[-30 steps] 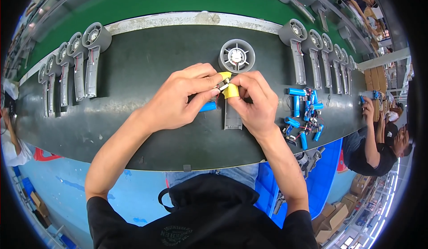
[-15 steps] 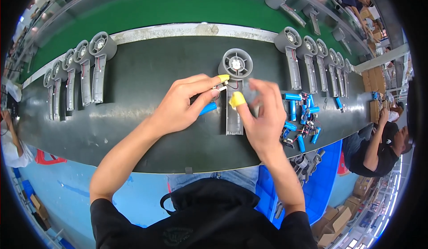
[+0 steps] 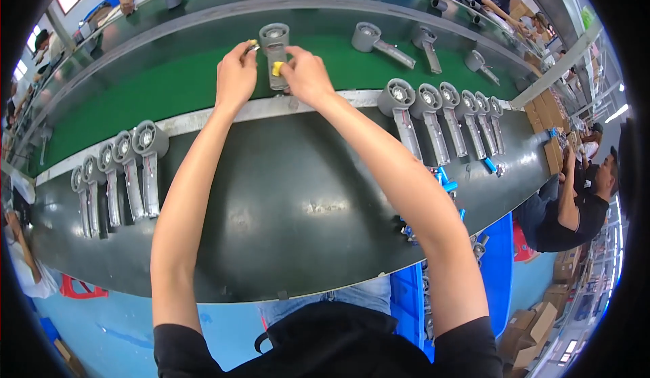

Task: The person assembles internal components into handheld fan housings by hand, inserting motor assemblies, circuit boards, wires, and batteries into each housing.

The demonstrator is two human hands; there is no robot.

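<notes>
Reaching over the far edge of the bench [image 3: 291,229], both forearms stretched to the green strip [image 3: 183,73], where the grey fan [image 3: 276,54] was, its round head pointing far and its handle near. The right hand [image 3: 309,77] had its grip closed on the handle, the yellow-capped thumb lying across the top and the fingers along the right side. Just left of the fan, the left hand [image 3: 236,83] held thumb and fingers close together, one tip capped in yellow; a small pale bit showed there, but whether it was grasped could not be told. Three more fans [image 3: 425,39] lay farther right on the green. On the bench, five fans [image 3: 112,195] stood in a row at the left and six fans [image 3: 455,131] at the far right, while blue cells [image 3: 449,185] lay partly hidden behind the right forearm
</notes>
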